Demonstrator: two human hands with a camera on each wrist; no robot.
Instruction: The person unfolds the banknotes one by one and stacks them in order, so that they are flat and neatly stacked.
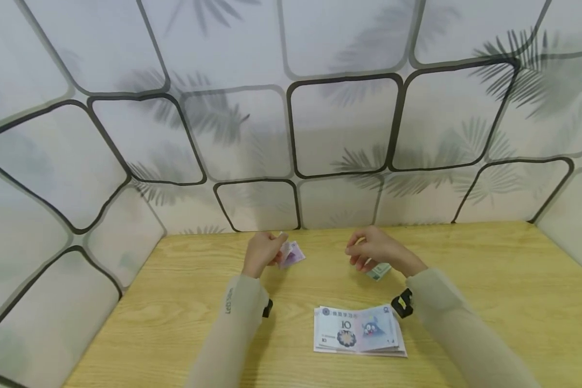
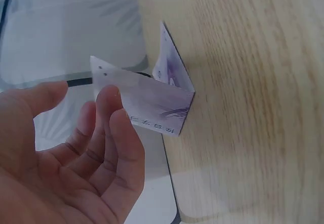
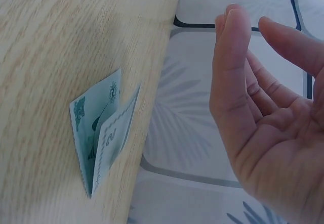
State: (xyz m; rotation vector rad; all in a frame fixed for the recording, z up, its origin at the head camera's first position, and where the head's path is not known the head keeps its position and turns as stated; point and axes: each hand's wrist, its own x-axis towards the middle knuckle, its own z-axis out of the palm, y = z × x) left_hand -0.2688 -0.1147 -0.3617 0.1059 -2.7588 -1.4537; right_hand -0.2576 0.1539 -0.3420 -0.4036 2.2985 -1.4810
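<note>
A purple folded play banknote point(image 2: 147, 100) stands half unfolded on the table at the back left. My left hand point(image 1: 264, 252) is at its raised flap; in the left wrist view the fingertips overlap the flap, while the thumb point(image 2: 50, 96) stands apart from it. At the back right lies a green folded banknote point(image 3: 104, 133), its two halves spread in a V. My right hand point(image 1: 375, 249) hovers above and beside this green note with nothing in it, thumb and fingers point(image 3: 230, 77) separated by a gap.
A stack of play banknotes point(image 1: 359, 330), a 10 on top, lies near the front between my forearms. The wooden table point(image 1: 174, 323) ends at a patterned cloth wall point(image 1: 339, 199) right behind both hands. Another cloth side point(image 1: 39, 291) rises at the left.
</note>
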